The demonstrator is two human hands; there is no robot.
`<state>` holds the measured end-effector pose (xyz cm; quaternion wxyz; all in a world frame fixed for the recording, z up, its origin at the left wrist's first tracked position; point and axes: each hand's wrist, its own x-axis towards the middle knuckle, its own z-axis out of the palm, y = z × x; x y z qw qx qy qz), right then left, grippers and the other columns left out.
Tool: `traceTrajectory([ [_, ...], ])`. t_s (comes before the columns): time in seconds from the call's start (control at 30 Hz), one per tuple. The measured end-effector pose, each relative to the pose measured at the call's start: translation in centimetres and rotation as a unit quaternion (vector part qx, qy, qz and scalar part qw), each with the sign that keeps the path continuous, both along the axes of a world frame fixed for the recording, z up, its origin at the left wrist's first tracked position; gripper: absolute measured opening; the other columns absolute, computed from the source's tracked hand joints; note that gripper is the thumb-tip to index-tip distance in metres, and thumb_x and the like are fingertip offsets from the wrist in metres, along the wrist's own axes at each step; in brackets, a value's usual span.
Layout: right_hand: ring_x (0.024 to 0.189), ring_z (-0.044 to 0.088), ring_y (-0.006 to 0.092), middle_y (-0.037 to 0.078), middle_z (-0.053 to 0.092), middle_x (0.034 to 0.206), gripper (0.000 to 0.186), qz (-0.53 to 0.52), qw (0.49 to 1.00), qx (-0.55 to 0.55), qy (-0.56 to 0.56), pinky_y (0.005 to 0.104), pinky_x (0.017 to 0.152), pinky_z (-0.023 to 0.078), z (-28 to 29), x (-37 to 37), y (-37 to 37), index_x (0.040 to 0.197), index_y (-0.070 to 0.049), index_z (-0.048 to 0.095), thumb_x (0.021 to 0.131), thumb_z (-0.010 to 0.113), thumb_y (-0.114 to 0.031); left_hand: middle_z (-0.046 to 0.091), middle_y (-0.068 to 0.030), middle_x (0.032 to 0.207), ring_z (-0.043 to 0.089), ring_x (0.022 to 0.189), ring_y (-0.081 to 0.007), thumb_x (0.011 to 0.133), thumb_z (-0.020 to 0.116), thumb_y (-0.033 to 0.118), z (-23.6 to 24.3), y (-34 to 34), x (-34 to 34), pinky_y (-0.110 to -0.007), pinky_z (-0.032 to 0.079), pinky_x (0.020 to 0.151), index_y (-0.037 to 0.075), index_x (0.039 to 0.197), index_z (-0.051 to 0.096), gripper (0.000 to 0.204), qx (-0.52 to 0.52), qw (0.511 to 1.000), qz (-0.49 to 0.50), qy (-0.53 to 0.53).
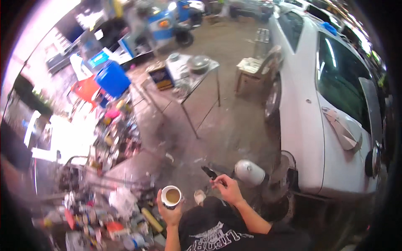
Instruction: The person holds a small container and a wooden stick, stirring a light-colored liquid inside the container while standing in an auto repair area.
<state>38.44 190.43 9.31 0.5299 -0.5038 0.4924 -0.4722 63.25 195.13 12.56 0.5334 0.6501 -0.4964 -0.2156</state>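
My left hand [169, 214] is wrapped around a white cup [171, 195] with a light brown liquid inside. The cup stands nearly upright, low in the middle of the view. To its right, my right hand [227, 189] is closed on a slim black object [209, 172], whose far end points up and to the left. Its exact kind cannot be made out. Between the hands and slightly lower is a small pale round thing [199, 196], partly hidden by my dark shirt.
A white car [301, 125] fills the right side, with a white metal tank [250, 172] near its lower end. Ahead stand a thin-legged table [184, 90] and a plastic chair [251, 67]. Piled cans and bottles [113, 134] lie left, near a blue jerrycan [112, 78].
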Motion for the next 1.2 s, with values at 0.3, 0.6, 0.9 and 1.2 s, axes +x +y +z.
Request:
traceTrajectory([
  [0.3, 0.089, 0.072, 0.0192, 0.013, 0.073, 0.099, 0.039, -0.282, 0.956, 0.076, -0.015, 0.0315, 0.082, 0.055, -2.6, -3.3, -11.9, 0.134, 0.001, 0.05, 0.096, 0.055, -0.001, 0.053, -0.0137, 0.132, 0.054, 0.121, -0.0276, 0.068, 0.086, 0.0, -2.0, -29.4, -0.2, -0.039, 0.044, 0.103, 0.003, 0.141, 0.044, 0.084, -0.05, 0.98, -0.162, -0.099],
  [0.6, 0.08, 0.07, 0.0193, 0.011, 0.071, 0.087, 0.025, -0.278, 0.954, 0.082, 0.071, 0.034, 0.075, 0.053, -4.1, -11.1, -38.7, 0.118, 0.0, 0.063, 0.098, 0.056, -0.013, 0.051, -0.0152, 0.139, 0.052, 0.126, -0.0278, 0.073, 0.081, -0.003, -4.4, -59.1, -8.5, -0.039, 0.042, 0.107, 0.002, 0.146, 0.04, 0.084, -0.078, 0.988, -0.132, -0.005],
  [0.9, 0.084, 0.069, 0.0266, 0.014, 0.071, 0.093, 0.023, -0.332, 0.91, -0.025, 0.247, 0.035, 0.077, 0.052, 3.2, -20.7, -57.7, 0.107, 0.001, 0.068, 0.093, 0.064, -0.017, 0.042, -0.0214, 0.15, 0.042, 0.137, -0.0375, 0.077, 0.078, 0.009, -6.9, -87.0, -10.3, -0.043, 0.031, 0.116, 0.001, 0.15, 0.034, 0.086, -0.067, 0.983, -0.03, -0.17],
  [1.2, 0.096, 0.068, 0.0366, 0.018, 0.071, 0.101, 0.025, -0.389, 0.86, 0.151, 0.294, 0.0422, 0.083, 0.052, -4.9, -29.6, -63.7, 0.107, -0.003, 0.069, 0.09, 0.066, -0.021, 0.057, -0.0236, 0.128, 0.061, 0.11, -0.0418, 0.077, 0.081, 0.016, -13.2, -107.5, -8.8, -0.05, 0.05, 0.092, 0.016, 0.148, 0.045, 0.08, -0.004, 0.999, -0.015, -0.04],
])
